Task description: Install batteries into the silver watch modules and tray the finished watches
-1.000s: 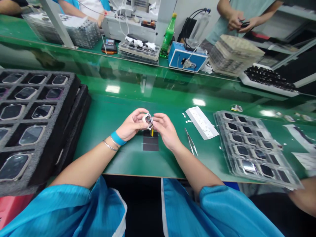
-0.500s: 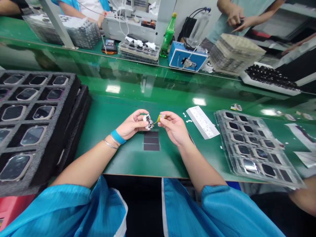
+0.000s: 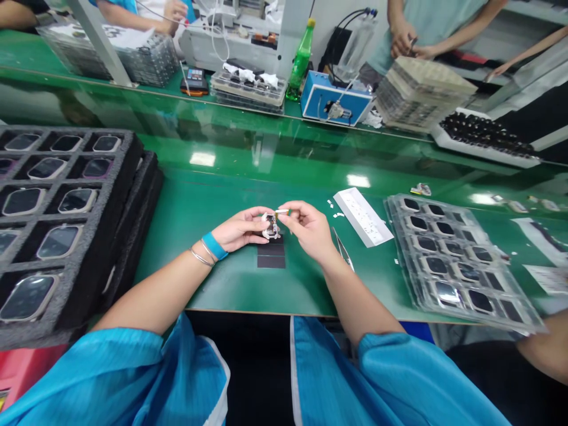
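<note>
My left hand (image 3: 242, 229) grips a small white watch case (image 3: 270, 226), its open side showing circuit parts. Between the thumb and fingers of my right hand (image 3: 308, 229) is a small yellow-edged battery (image 3: 283, 212), seen nearly edge-on at the top right of the case. Whether battery and case touch, I cannot tell. Beneath my hands a dark rectangular pad (image 3: 271, 255) lies on the green table (image 3: 231, 284). Metal tweezers (image 3: 344, 249) rest beside my right forearm.
On the left, stacked black foam trays (image 3: 84, 236) hold watches. Clear plastic trays (image 3: 461, 260) with screens stand at the right. A white box (image 3: 364, 218) lies nearer, with paper scraps beside it. A blue machine (image 3: 336, 99) and green bottle (image 3: 302, 59) stand behind; co-workers' hands are beyond.
My right hand has brought the battery left to the case's upper edge and turned it edge-on. My left hand has turned the case so its inside faces me more.
</note>
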`<act>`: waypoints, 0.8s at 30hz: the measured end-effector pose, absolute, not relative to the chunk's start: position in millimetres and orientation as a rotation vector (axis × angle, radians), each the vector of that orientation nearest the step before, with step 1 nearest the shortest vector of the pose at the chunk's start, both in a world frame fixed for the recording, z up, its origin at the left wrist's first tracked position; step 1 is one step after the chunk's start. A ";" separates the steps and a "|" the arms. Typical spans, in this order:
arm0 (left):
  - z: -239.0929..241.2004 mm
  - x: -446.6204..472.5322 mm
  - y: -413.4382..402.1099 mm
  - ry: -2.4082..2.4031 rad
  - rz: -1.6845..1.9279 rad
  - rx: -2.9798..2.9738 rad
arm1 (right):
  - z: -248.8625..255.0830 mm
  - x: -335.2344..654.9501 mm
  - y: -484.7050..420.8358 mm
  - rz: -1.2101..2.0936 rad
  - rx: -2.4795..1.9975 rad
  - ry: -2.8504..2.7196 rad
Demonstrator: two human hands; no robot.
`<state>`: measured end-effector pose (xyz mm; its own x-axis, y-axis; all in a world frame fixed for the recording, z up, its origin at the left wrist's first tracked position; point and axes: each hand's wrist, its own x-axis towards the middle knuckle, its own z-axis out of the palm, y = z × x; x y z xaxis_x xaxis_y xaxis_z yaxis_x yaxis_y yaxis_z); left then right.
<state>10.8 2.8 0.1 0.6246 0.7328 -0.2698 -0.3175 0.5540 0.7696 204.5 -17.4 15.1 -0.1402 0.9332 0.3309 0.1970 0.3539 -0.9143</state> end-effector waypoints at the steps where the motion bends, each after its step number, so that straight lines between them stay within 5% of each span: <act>1: 0.9 10.8 2.6 0.636 0.671 0.742 | 16.7 205.4 -18.1 0.968 -1.059 -1.587; 5: 3.2 11.3 1.5 0.670 0.676 0.730 | 20.0 207.0 -19.5 1.095 -1.049 -1.523; 24: -1.4 19.4 2.2 0.714 0.647 0.719 | 8.8 193.0 -18.2 0.699 -1.150 -1.734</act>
